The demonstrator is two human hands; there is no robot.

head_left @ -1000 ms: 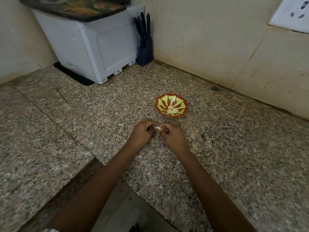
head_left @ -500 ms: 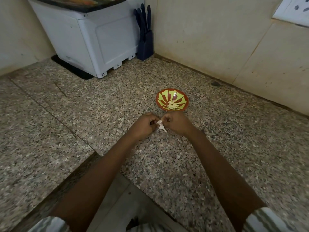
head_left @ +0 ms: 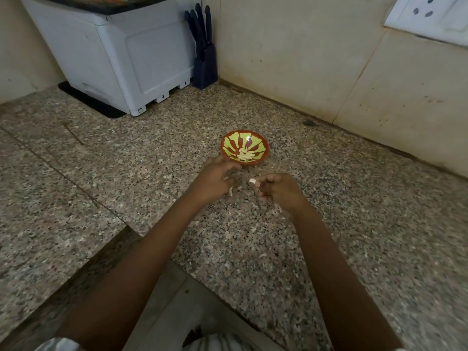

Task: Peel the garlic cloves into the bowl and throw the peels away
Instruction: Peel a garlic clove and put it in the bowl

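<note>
Hands have been pulled apart. Clove (head_left: 252, 181) is pinched by right hand (head_left: 277, 191) fingers, centre frame, just below bowl (head_left: 266, 146); left hand (head_left: 215, 179) fingers are loosely spread. Peeled cloves (head_left: 244, 155) are already in bowl; peel scraps (head_left: 262, 255) are left on table (head_left: 101, 173), undiscarded.

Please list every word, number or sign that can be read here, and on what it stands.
No text can be read.
White box: tiny dark marks on its feet, too small to read.
Bowl: painted pattern only.
Wall socket: no print.
</note>
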